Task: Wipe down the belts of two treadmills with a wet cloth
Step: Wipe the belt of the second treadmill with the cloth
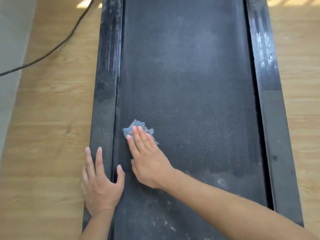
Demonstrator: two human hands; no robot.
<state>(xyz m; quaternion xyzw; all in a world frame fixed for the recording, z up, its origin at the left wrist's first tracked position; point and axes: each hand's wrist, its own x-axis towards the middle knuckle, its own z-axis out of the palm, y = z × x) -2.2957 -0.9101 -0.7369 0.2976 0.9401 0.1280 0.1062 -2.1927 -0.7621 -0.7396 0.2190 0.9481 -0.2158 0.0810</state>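
The blue cloth (138, 127) lies bunched on the treadmill belt (190, 75), close to the belt's left edge and in the nearer half of what shows. The right hand (147, 160) presses it down with straight fingers held close together. The fingertips cover the cloth's near part, while its frayed far edge sticks out beyond them. The forearm crosses the belt from the lower right.

The left hand (100, 184) rests flat and spread on the left side rail (107, 66). Its fingers point up the rail, with the outer ones reaching the rail's outer edge by the floor (52, 118), and its thumb lies across the narrow gap onto the belt's margin.

Ahead of the cloth and to its right, the belt runs open and dark up to the top of the view and across to the right side rail (266, 75). Pale dusty patches show in the belt's middle, and white flecks lie near the bottom edge. Both rails are ribbed in their far parts. The right one shows whitish smears, the left a grey film.

Wood-patterned floor borders the treadmill on both sides. On the left, a dark cable (57, 45) curves over the floor, well apart from the hands.
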